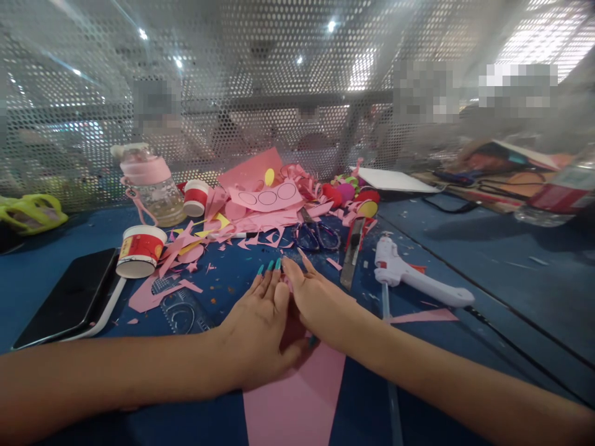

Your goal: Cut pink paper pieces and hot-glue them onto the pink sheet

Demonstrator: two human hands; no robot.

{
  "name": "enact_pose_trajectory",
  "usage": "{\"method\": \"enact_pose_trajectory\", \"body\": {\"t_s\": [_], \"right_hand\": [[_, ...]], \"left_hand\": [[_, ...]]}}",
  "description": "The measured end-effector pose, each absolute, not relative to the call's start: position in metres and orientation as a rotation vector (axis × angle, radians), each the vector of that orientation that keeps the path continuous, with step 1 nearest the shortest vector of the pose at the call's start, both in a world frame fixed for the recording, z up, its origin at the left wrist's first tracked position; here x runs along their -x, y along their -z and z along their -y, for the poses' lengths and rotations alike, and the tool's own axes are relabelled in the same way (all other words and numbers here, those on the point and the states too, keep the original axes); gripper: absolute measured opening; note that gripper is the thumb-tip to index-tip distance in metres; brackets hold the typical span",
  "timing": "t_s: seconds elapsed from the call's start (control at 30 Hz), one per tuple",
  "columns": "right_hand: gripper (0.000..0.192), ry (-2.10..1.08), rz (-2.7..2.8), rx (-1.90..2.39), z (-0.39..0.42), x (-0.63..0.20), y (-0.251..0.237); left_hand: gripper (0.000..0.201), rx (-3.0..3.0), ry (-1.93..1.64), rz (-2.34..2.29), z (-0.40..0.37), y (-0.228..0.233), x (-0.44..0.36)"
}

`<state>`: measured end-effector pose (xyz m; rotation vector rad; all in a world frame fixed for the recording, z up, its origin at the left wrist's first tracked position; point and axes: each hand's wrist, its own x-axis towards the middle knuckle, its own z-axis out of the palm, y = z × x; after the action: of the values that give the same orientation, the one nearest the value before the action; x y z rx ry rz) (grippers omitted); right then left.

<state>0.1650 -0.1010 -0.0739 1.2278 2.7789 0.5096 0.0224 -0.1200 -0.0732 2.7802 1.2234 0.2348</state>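
A sheet of pink paper (297, 396) lies on the blue table and runs from the near edge up under both hands. My left hand (258, 328), with long teal nails, grips it from the left, the thumb stretched across the sheet beneath my right wrist. From the right my right hand (316, 297) closes on the paper's far part, its fingertips against those of my left hand. Pink shows between the two hands, but the far end of the sheet is mostly hidden. Beyond the fingertips lie dark-blue-handled scissors (316, 236) and a metal-bladed cutter (352, 254).
A white glue gun (418, 279) with its cord lies right. Pink scraps (264, 207) are heaped at the back. At left are a phone (69, 294), paper cups (141, 251), a clear stencil (183, 310) and a pink-lidded bottle (151, 186). A perforated metal panel (260, 80) stands behind.
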Motion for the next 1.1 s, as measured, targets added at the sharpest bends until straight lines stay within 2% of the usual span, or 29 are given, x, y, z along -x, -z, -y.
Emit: {"method": "enact_pose_trajectory", "body": {"t_s": [0.13, 0.37, 0.6, 0.77, 1.1], "right_hand": [[0.026, -0.561, -2.762, -1.133, 0.1026, -0.1653, 0.0698], [0.020, -0.551, -2.809, -1.136, 0.1038, -0.1667, 0.0688], [0.023, -0.507, -2.810, -1.216, 0.1050, -0.1646, 0.0663], [0.020, -0.441, -2.839, -1.272, 0.1068, -0.1641, 0.0680], [0.022, -0.541, -2.709, -1.137, 0.1077, -0.1620, 0.0650]], "left_hand": [[0.074, -2.831, -0.218, -1.227, 0.1217, 0.0712, -0.0244], [0.059, -2.873, -0.345, -1.205, 0.1271, 0.0734, -0.0248], [0.069, -2.796, -0.318, -1.259, 0.1276, 0.0737, -0.0236], [0.062, -2.750, -0.270, -1.236, 0.1265, 0.0702, -0.0248], [0.058, -2.828, -0.344, -1.207, 0.1283, 0.0731, -0.0252]]}}
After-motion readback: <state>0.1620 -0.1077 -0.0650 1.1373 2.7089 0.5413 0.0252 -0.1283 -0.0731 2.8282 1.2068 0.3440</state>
